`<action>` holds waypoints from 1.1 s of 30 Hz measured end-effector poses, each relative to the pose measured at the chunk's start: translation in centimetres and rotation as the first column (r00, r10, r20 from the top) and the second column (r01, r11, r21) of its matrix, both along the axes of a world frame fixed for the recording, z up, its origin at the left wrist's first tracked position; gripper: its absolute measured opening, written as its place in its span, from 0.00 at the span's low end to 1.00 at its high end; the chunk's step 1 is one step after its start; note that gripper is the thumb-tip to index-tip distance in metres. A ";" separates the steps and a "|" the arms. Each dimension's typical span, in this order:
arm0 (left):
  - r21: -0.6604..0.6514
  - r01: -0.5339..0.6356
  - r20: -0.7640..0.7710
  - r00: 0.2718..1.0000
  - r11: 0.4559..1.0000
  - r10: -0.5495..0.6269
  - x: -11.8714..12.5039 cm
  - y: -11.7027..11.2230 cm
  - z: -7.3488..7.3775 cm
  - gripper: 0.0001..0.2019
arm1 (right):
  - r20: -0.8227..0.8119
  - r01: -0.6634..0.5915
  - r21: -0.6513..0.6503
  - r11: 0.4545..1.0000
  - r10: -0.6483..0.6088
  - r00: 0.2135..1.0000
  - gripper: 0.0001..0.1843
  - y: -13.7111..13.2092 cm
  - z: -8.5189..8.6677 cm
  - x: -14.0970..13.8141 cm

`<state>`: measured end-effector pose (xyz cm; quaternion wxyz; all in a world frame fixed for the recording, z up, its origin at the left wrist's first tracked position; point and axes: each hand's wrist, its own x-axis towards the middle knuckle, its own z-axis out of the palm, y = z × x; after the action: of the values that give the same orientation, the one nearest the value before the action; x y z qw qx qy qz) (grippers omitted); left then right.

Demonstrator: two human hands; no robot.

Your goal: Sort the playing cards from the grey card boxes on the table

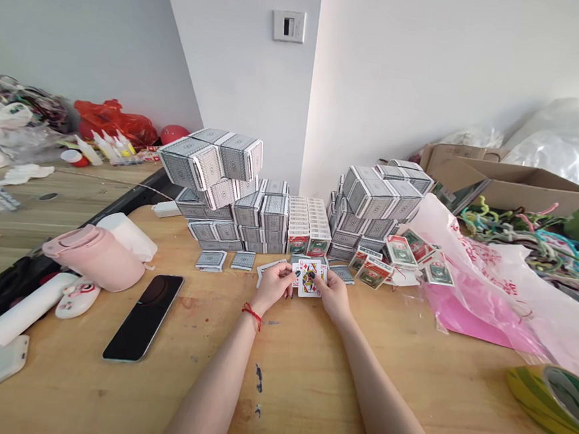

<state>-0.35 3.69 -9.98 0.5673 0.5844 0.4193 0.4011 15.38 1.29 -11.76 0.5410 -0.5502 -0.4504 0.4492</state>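
Phone (144, 318) left of left hand (275, 286). Left hand and right hand (334, 294) both pinch fanned playing cards (308, 289) between them; faces toward person, front card's long axis pointing away from person, 1 corner by right hand reads red "K". Right of right hand: red-green card boxes (375, 273), print too small to read. Beyond both hands: grey-backed decks (274, 212), piled.

At twelve o'clock, cards (310, 283) are between my left hand (272, 286) and right hand (336, 297). Behind, boxes (310, 220) stand between the eleven-o'clock stack (221, 188) and one-o'clock stack (378, 200). On the table (79, 401), the phone (144, 318) lies at ten, the tape (530, 400) at two. A carton (515, 184) seems to rest behind the bag (490, 276).
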 end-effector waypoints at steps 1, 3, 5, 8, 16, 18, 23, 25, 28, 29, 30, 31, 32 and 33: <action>-0.003 0.002 0.001 1.000 1.000 -0.002 0.0 0.0 0.0 0.05 | 0.001 0.000 -0.001 1.000 0.000 1.000 0.23 0.0 0.0 0.0; -0.010 -0.002 0.002 1.000 1.000 0.002 0.0 -0.1 0.1 0.06 | 0.001 0.000 -0.004 1.000 0.000 1.000 0.23 0.0 0.0 0.0; -0.021 -0.014 0.002 1.000 1.000 0.014 0.1 -0.1 0.2 0.06 | -0.004 -0.011 -0.008 1.000 0.011 1.000 0.23 0.0 0.0 0.0; -0.036 -0.021 0.002 1.000 0.999 0.021 0.1 -0.1 0.3 0.05 | -0.025 -0.043 -0.012 0.999 0.042 0.999 0.22 -0.1 0.0 0.1; -0.071 0.013 0.053 0.999 0.997 -0.009 -0.2 -0.2 0.6 0.07 | -0.129 -0.101 -0.026 0.995 0.097 0.987 0.22 0.0 0.1 0.1; -0.129 0.060 0.099 0.994 0.990 -0.048 -0.5 -0.3 0.8 0.10 | -0.191 -0.123 -0.029 0.992 0.115 0.975 0.22 0.0 0.3 0.2; -0.215 0.161 0.181 0.976 0.963 -0.123 -1.0 -0.4 1.2 0.13 | -0.291 -0.137 -0.005 0.991 0.130 0.948 0.23 -0.3 0.9 0.2; -0.224 0.178 0.171 0.975 0.958 -0.141 -1.0 -0.4 1.3 0.13 | -0.275 -0.114 0.003 0.993 0.111 0.955 0.23 -0.4 1.0 0.2; -0.227 0.181 0.170 0.975 0.957 -0.144 -0.9 -0.4 1.2 0.15 | -0.259 -0.083 0.011 0.997 0.083 0.962 0.22 -0.5 1.1 0.1; -0.226 0.181 0.173 0.975 0.957 -0.143 -0.9 -0.4 1.2 0.15 | -0.259 -0.076 0.011 0.997 0.076 0.963 0.22 -0.5 1.1 0.1; -0.226 0.180 0.175 0.974 0.957 -0.142 -0.8 -0.4 1.1 0.15 | -0.259 -0.072 0.012 0.997 0.073 0.963 0.22 -0.5 1.1 0.1; -0.225 0.182 0.179 0.973 0.957 -0.143 -0.8 -0.4 1.1 0.15 | -0.261 -0.070 0.013 0.997 0.071 0.963 0.22 -0.5 1.1 0.1; -0.225 0.186 0.182 0.972 0.956 -0.146 -0.8 -0.3 1.1 0.15 | -0.265 -0.071 0.016 0.997 0.072 0.962 0.21 -0.5 1.1 0.1; -0.224 0.190 0.184 0.971 0.956 -0.150 -0.8 -0.3 1.1 0.15 | -0.266 -0.071 0.018 0.997 0.074 0.961 0.21 -0.5 1.0 0.1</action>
<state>-1.16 3.36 -8.92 0.6991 0.5103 0.3642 0.3439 15.47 0.77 -10.74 0.5823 -0.4655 -0.3952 0.5367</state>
